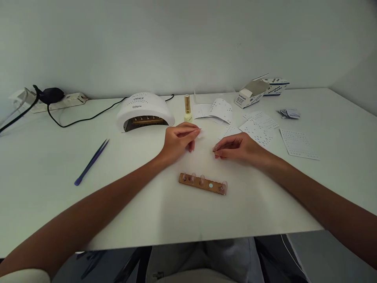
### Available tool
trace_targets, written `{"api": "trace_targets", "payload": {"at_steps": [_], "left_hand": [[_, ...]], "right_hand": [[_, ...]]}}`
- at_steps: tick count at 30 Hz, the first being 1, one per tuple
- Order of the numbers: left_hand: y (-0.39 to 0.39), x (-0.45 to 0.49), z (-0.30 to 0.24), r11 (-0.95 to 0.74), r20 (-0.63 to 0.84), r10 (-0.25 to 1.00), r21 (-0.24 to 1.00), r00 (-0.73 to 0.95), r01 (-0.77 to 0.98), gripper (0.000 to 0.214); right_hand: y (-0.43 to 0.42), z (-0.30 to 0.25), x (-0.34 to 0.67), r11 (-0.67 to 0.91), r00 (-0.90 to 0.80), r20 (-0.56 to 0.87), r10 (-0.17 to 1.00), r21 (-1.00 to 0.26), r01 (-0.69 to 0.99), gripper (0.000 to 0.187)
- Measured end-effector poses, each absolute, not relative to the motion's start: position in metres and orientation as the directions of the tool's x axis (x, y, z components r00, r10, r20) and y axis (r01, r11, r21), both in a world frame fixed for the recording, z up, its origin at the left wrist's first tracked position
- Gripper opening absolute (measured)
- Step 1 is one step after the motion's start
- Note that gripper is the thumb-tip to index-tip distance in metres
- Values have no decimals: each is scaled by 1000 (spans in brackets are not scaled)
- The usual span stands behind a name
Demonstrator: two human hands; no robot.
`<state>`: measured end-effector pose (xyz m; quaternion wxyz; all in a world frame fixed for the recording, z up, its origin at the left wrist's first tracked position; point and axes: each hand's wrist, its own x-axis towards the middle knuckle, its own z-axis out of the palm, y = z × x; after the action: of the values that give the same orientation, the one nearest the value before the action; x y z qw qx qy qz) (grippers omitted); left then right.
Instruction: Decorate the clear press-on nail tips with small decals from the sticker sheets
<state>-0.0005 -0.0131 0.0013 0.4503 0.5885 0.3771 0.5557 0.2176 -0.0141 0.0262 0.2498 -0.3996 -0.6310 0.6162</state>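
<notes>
My left hand (pixel 182 138) is closed in a pinch above the table, just in front of the nail polish bottle (pixel 187 114). A small, pale translucent piece (pixel 201 134) shows at its fingertips, too faint to name. To its right, my right hand (pixel 232 147) has thumb and fingers pressed together; what they hold, if anything, is too small to make out. Nearer to me lies a wooden nail-tip stand (pixel 196 184) bearing several clear false nails (pixel 202 180). One spot on the stand shows a bare silvery disc (pixel 211 185).
A white nail lamp (pixel 144 108) stands at the back left, its black cord running to a power strip (pixel 72 98). Purple tweezers (pixel 92 162) lie left. Sticker sheets (pixel 259 127), alcohol pad boxes (pixel 252 93) and small packets (pixel 289 114) are at the right.
</notes>
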Motion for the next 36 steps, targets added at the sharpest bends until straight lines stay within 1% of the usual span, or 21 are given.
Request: {"api": "trace_targets", "payload": {"at_steps": [2,5,7,10,12,17,23,31,36], "left_hand": [[-9,-2,0,-254,264,961,959,77,-127,13],[-7,-2,0,-236,252,964,956,81,-172,9],[-7,-2,0,-234,253,963,955,89,-181,10],[-8,-2,0,-226,244,966,957,83,-183,10],[-8,-2,0,-225,242,967,958,81,-177,10],[-7,-3,-1,-222,237,967,962,88,-157,11],[-7,-2,-1,-232,248,965,961,91,-152,12],[-6,-2,-1,-224,238,967,965,92,-138,12],[-8,-3,0,-201,220,970,966,106,-164,13]], "right_hand": [[-17,30,218,-28,-620,-180,763,-969,246,16],[-22,34,217,104,-705,-168,689,-940,325,18],[-24,33,216,185,-758,-134,639,-929,320,19],[-26,29,214,266,-828,-66,557,-930,253,16],[-27,27,212,321,-848,-46,528,-914,249,14],[-30,25,209,428,-862,-52,504,-852,301,13],[-30,23,207,466,-875,-82,478,-820,332,15],[-29,25,203,450,-891,-75,448,-842,298,14],[-28,25,202,433,-892,-85,445,-851,297,13]]}}
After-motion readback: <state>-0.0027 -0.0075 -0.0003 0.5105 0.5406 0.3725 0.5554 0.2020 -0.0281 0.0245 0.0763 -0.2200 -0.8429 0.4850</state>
